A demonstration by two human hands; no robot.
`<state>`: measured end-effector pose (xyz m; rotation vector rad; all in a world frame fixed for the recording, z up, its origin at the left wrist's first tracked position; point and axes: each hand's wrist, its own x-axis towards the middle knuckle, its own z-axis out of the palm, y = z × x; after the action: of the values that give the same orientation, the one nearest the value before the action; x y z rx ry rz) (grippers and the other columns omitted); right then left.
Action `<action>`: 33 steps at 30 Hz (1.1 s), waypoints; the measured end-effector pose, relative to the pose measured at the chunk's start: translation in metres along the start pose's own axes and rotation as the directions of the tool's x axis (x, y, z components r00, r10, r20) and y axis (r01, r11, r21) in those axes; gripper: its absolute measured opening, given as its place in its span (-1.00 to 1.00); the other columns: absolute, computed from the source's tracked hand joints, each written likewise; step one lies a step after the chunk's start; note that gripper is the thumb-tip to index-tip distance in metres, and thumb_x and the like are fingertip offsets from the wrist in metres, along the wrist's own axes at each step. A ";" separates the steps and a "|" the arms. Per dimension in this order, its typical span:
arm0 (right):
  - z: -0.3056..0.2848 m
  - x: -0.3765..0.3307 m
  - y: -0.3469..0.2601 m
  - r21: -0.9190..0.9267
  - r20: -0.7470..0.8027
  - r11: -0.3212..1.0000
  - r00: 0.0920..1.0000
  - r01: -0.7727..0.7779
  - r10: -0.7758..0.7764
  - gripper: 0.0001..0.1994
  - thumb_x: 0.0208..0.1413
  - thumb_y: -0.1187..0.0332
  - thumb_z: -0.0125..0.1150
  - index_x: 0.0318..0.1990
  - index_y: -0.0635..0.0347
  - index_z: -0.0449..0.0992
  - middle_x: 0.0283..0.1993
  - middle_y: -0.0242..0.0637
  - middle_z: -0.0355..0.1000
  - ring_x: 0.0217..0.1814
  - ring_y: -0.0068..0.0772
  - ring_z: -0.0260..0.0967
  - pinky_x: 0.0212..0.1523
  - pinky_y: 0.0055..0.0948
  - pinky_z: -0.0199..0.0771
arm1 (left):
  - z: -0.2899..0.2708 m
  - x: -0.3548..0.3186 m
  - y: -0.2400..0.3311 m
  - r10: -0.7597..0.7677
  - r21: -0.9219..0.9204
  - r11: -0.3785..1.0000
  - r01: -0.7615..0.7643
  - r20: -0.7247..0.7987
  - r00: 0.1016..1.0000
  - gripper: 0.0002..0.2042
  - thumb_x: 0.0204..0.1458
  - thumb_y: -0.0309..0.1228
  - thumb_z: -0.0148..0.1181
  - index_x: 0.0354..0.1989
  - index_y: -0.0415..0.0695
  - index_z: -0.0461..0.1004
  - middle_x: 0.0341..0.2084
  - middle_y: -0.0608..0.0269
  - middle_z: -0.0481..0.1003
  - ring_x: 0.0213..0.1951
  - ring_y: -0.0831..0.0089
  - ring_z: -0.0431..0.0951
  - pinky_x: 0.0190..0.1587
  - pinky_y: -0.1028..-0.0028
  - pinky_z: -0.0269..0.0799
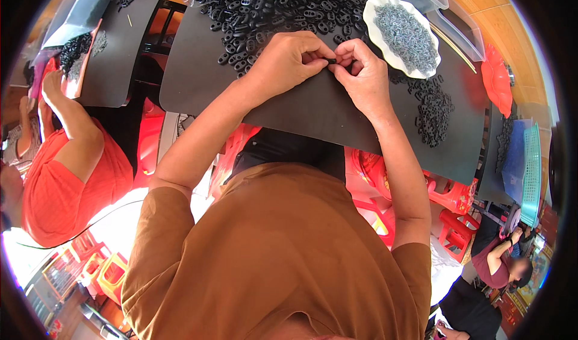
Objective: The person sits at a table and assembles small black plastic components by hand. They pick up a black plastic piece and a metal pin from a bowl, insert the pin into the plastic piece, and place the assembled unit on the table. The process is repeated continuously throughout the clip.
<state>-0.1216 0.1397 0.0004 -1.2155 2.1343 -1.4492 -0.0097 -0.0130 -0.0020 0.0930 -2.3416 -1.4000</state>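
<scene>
Small black piece [332, 61], any lettering unreadable

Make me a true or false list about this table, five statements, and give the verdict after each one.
1. The left hand and right hand meet at a small black piece. True.
2. The scalloped white dish is full of black parts. False: it holds small pale greyish pieces.
3. The large black pile lies beyond the hands on the dark table. True.
4. The smaller black pile is left of the left hand. False: it lies right of the right hand.
5. The person wears a brown short-sleeved shirt. True.
</scene>
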 end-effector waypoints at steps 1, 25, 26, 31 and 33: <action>0.000 0.000 0.000 -0.007 0.001 1.000 1.000 0.002 -0.002 -0.76 -0.10 0.64 0.35 -0.26 0.21 0.48 -0.37 -0.41 0.53 -0.35 -0.65 0.48 -0.37 -0.64 0.42 | 0.000 0.000 0.000 0.014 0.018 1.000 -0.014 -0.001 1.000 -0.85 -0.02 -0.60 0.28 -0.26 -0.19 0.64 -0.39 0.27 0.56 -0.40 0.53 0.59 -0.29 0.56 0.53; -0.005 0.000 0.001 -0.063 0.011 0.998 1.000 0.027 -0.026 -0.76 -0.12 0.62 0.39 -0.29 0.19 0.49 -0.39 -0.37 0.51 -0.37 -0.56 0.48 -0.39 -0.56 0.47 | 0.001 0.000 0.000 0.053 0.071 0.996 -0.052 -0.013 0.999 -0.83 -0.03 -0.59 0.29 -0.24 -0.18 0.64 -0.42 0.27 0.55 -0.45 0.54 0.53 -0.34 0.56 0.47; -0.004 0.000 0.001 -0.089 0.000 0.995 0.999 0.033 -0.033 -0.76 -0.12 0.62 0.39 -0.29 0.18 0.49 -0.38 -0.36 0.50 -0.37 -0.54 0.48 -0.40 -0.55 0.48 | 0.001 0.000 0.000 0.048 0.061 0.997 -0.047 -0.014 0.999 -0.84 -0.03 -0.59 0.29 -0.24 -0.18 0.63 -0.42 0.27 0.55 -0.45 0.53 0.53 -0.34 0.56 0.48; -0.003 -0.001 0.001 -0.115 -0.016 0.992 0.998 0.055 -0.058 -0.74 -0.13 0.63 0.39 -0.28 0.17 0.49 -0.36 -0.35 0.49 -0.36 -0.49 0.49 -0.40 -0.53 0.48 | -0.001 -0.001 0.003 0.010 0.016 1.000 -0.010 -0.020 1.000 -0.85 -0.02 -0.59 0.29 -0.24 -0.21 0.62 -0.43 0.26 0.56 -0.45 0.53 0.55 -0.34 0.54 0.49; -0.003 -0.001 0.002 -0.116 -0.019 0.991 0.998 0.063 -0.066 -0.74 -0.13 0.63 0.39 -0.28 0.17 0.49 -0.37 -0.34 0.50 -0.37 -0.49 0.49 -0.41 -0.54 0.47 | -0.002 0.000 0.005 0.022 0.053 0.998 -0.021 -0.010 1.000 -0.85 -0.03 -0.59 0.29 -0.25 -0.21 0.61 -0.42 0.26 0.56 -0.45 0.53 0.55 -0.34 0.54 0.49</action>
<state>-0.1237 0.1423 0.0000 -1.3262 2.2410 -1.3890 -0.0082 -0.0121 0.0027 0.0903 -2.3645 -1.3242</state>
